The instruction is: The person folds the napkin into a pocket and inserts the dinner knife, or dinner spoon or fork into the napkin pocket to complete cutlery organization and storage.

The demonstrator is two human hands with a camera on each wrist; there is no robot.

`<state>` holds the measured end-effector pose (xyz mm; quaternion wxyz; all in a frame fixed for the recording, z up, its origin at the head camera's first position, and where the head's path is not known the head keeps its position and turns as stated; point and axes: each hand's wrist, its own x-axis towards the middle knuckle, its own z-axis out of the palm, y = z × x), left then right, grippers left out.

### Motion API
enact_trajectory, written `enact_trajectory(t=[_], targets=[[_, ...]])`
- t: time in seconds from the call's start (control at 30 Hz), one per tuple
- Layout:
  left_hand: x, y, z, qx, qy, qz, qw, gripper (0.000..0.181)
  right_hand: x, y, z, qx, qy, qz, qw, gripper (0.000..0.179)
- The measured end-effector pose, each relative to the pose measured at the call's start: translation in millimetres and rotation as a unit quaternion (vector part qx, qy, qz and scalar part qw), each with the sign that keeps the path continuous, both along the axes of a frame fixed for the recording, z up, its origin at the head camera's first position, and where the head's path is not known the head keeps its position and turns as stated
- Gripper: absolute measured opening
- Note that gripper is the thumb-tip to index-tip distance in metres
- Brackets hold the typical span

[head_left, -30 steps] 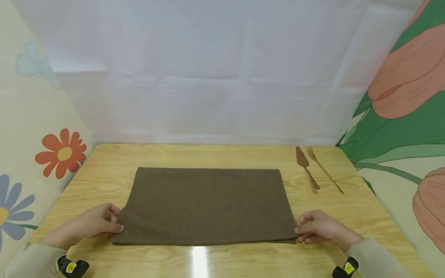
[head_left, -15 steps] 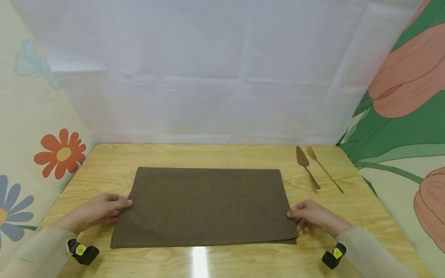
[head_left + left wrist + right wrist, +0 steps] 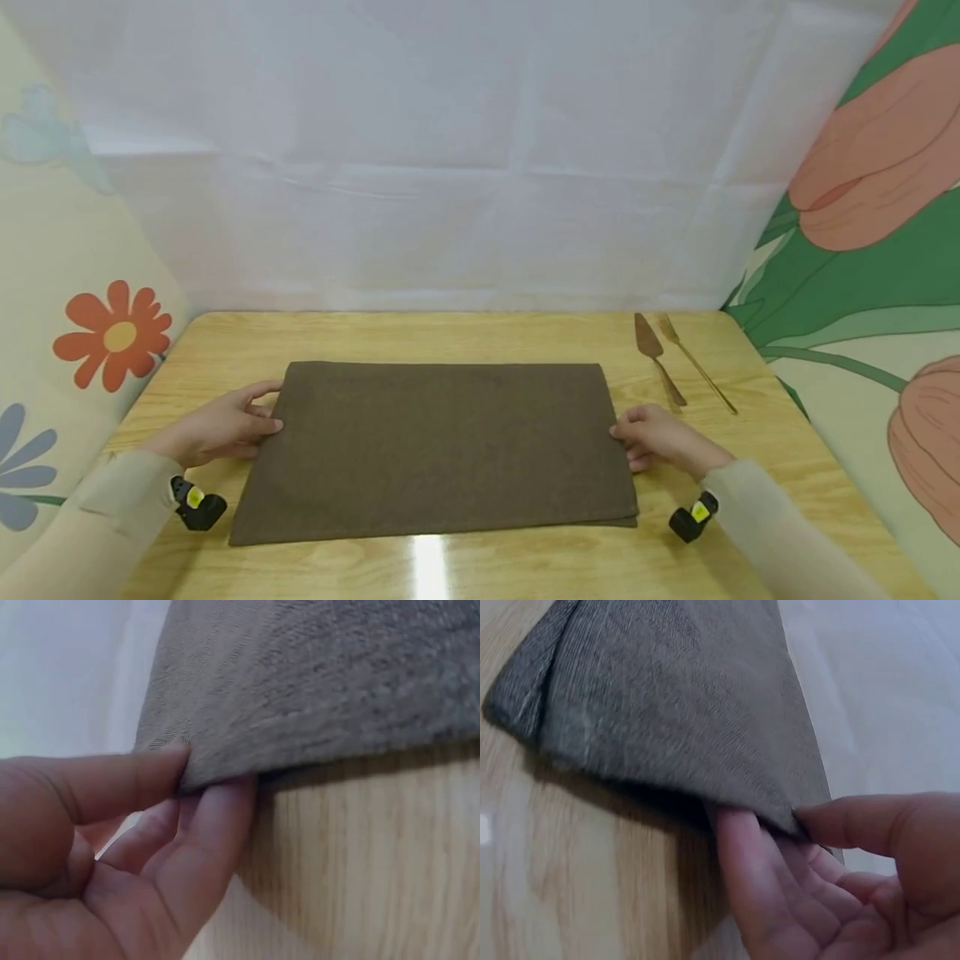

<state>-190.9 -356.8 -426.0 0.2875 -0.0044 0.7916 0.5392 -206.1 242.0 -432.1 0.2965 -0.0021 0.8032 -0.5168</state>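
A dark brown folded cloth lies as a wide rectangle on the wooden table. My left hand pinches its left side edge, thumb on top. In the left wrist view, fingers reach beneath the cloth's edge, their tips hidden. On the opposite side my right hand pinches the right edge the same way. The right wrist view shows the thumb on the upper face and fingers tucked under the lifted edge. At the near right corner the layers sit slightly out of line.
Right of the cloth, a cake server and a gold fork lie side by side on the table. A white sheet hangs along the far edge. Flowered panels flank both sides.
Both hands have slid away from me along the cloth's side edges, from near its front corners to about mid-side. The near right layers overlap more closely now.
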Motion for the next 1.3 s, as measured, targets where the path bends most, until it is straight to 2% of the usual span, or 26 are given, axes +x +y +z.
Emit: enact_trajectory(t=[0.07,0.17,0.33,0.47,0.63,0.73,0.83,1.03,1.07,1.17,1.23,1.3], targets=[[-1.1,0.2,-0.4,-0.003,0.004,0.003,1.0000,0.075,1.6,2.5,0.5,-0.019,-0.020,0.020,0.9994,0.015],[-3.2,2.0,-1.9,-0.011,0.009,0.000,0.9999,0.072,6.0,6.3,0.4,-0.040,-0.063,0.051,0.9959,0.020],[-6.3,7.8,-2.1,-0.034,0.017,-0.010,0.9992,0.069,14.5,12.4,-0.8,-0.052,-0.107,0.071,0.9904,0.018],[-7.5,14.1,1.6,-0.081,0.040,-0.016,0.9958,0.061,19.2,17.4,-0.9,-0.045,-0.118,0.082,0.9886,0.021],[-8.9,19.7,3.7,-0.142,0.083,-0.018,0.9862,0.040,24.7,17.9,-1.2,-0.018,-0.131,0.134,0.9822,0.017],[-9.6,19.9,3.3,-0.161,0.100,-0.008,0.9819,0.030,29.2,15.1,-1.7,-0.007,-0.121,0.149,0.9813,0.019],[-10.7,19.0,3.3,-0.183,0.099,0.003,0.9782,0.026,33.2,12.0,-1.3,0.010,-0.092,0.151,0.9842,0.021],[-19.2,16.5,6.2,-0.234,0.119,-0.004,0.9649,0.031,30.3,8.0,3.7,0.058,-0.041,0.153,0.9856,0.021],[-21.7,16.2,7.0,-0.227,0.119,-0.004,0.9666,0.032,27.7,8.0,4.8,0.062,-0.034,0.151,0.9860,0.022],[-29.3,16.3,10.0,-0.182,0.100,0.010,0.9781,0.043,15.4,8.1,4.6,0.050,-0.013,0.128,0.9905,0.026],[-34.0,16.6,10.8,-0.151,0.090,0.023,0.9841,0.051,5.1,5.5,2.8,0.037,0.004,0.098,0.9945,0.030],[-38.3,17.2,9.3,-0.136,0.089,0.038,0.9860,0.052,-5.3,-0.1,-0.3,0.035,0.028,0.057,0.9974,0.031]])
